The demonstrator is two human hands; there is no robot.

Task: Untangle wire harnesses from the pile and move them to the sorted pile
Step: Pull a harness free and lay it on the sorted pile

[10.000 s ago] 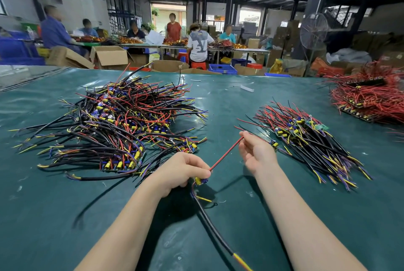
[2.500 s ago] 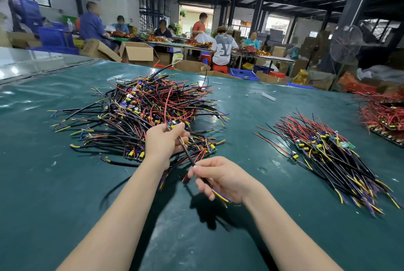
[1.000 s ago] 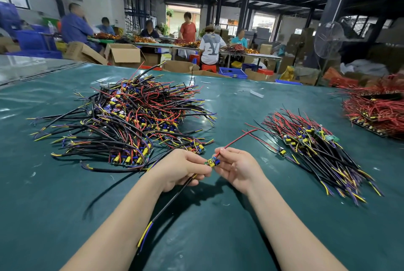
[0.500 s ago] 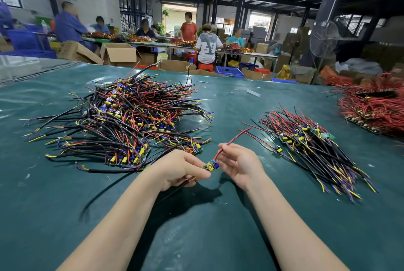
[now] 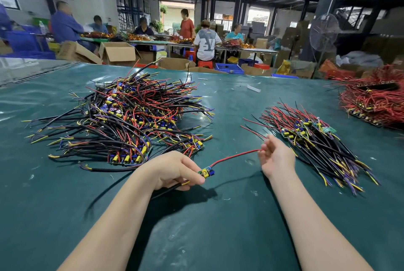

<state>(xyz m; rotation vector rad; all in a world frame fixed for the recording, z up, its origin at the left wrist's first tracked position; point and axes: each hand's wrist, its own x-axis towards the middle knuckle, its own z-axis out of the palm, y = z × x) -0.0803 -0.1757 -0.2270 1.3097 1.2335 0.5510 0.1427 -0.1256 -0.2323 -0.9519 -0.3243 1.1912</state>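
Note:
A big tangled pile of black, red and yellow wire harnesses (image 5: pixel 122 122) lies on the green table at the left. The sorted pile (image 5: pixel 314 139), with its wires laid side by side, lies at the right. My left hand (image 5: pixel 172 170) grips one harness (image 5: pixel 206 172) at its small circuit board, and the black cable runs back under that hand. Its red wire stretches right to my right hand (image 5: pixel 276 157), whose fingertips pinch the wire's end. My right hand is beside the near edge of the sorted pile.
A heap of red wires on boards (image 5: pixel 376 100) sits at the far right edge of the table. A small white scrap (image 5: pixel 253 88) lies further back. Beyond the table (image 5: pixel 218 227), several people work at benches among cardboard boxes and a standing fan (image 5: pixel 323 32).
My right hand has slid along the red wire to its end, moving right toward the sorted pile and pulling the wire out straight. My left hand has stayed on the board.

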